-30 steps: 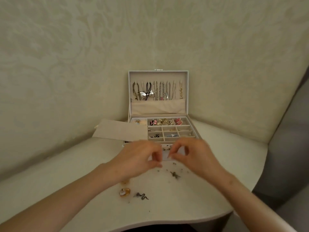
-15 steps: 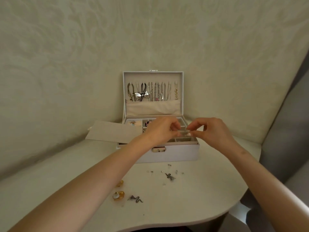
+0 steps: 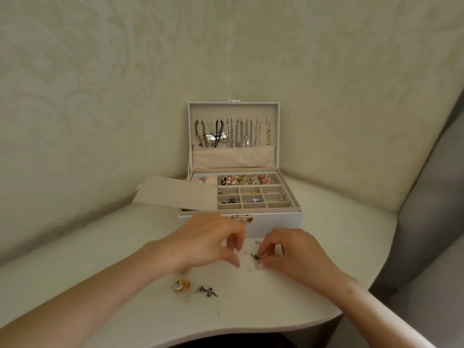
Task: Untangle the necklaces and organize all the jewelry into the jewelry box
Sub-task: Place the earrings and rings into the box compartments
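The white jewelry box [image 3: 276, 219] stands open at the back of the table, with necklaces [image 3: 233, 133] hanging inside its lid and earrings in several tray compartments. In front of the box, my right hand [image 3: 293, 254] pinches a small dark earring [image 3: 255, 256] lying on the table. My left hand [image 3: 208, 241] hovers just left of it, fingers curled downward and holding nothing. A gold earring [image 3: 182, 285] and a dark snake-shaped piece [image 3: 208, 291] lie near the front left. Tiny studs [image 3: 247, 252] are scattered between my hands.
A beige flat insert [image 3: 175, 193] leans over the box's left side. The white table [image 3: 339, 247] has a curved front edge; patterned walls meet in a corner behind the box. A grey upholstered surface [image 3: 431, 222] is at the right.
Both hands came back down from over the box's tray to the table in front of it. My right hand has taken hold of the small dark earring.
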{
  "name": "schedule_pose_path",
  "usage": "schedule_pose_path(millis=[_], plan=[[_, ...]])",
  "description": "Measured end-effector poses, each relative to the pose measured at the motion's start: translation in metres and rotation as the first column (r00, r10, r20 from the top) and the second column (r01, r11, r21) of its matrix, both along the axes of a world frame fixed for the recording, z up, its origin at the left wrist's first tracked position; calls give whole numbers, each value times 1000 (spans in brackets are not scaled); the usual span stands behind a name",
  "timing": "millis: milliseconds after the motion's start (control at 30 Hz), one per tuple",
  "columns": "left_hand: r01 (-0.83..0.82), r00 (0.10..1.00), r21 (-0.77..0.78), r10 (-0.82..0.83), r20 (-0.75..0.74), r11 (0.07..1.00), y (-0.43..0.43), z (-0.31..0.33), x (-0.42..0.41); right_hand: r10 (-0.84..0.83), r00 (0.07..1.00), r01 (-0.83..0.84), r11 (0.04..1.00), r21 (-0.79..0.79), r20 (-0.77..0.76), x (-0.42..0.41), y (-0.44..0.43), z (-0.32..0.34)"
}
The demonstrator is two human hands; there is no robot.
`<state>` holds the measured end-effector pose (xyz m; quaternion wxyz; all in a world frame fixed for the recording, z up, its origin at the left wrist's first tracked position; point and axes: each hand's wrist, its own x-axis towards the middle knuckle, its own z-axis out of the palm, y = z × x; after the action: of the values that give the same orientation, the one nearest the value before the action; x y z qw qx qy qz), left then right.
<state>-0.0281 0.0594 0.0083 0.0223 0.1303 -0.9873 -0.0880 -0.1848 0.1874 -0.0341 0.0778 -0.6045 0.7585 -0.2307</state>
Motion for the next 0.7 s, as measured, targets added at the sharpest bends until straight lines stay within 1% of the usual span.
schedule_pose_path(millis=[67, 133, 200, 367, 433, 567, 633, 700], plan=[[42, 987, 59, -50, 152, 997, -4, 5, 16, -4, 1000, 4, 1000, 0, 12, -1, 0, 1], [76, 955, 81, -95, 279, 994, -5, 4, 28, 6, 999, -6, 1000, -8, 31, -2, 1, 2], [84, 943, 82, -106, 314, 993, -4, -2, 33, 22, 999, -21, 1000, -17, 36, -3, 1, 2], [83, 967, 89, -102, 234, 993, -2, -11, 35, 36, 999, -36, 999, 4, 30, -4, -3, 1], [82, 969, 101, -103, 224, 991, -3, -13, 36, 30, 999, -30, 999, 15, 41, -5, -3, 0], [57, 980, 101, -74, 183, 993, -4, -11, 34, 35, 997, -34, 999, -15, 67, -6, -1, 3], [36, 994, 134, -50, 101, 990, -5, -1, 29, 46, 992, -39, 997, -60, 119, -7, -1, 10], [38, 999, 179, -32, -35, 983, -9, 15, 21, 52, 986, -35, 994, -108, 157, -8, 0, 21]])
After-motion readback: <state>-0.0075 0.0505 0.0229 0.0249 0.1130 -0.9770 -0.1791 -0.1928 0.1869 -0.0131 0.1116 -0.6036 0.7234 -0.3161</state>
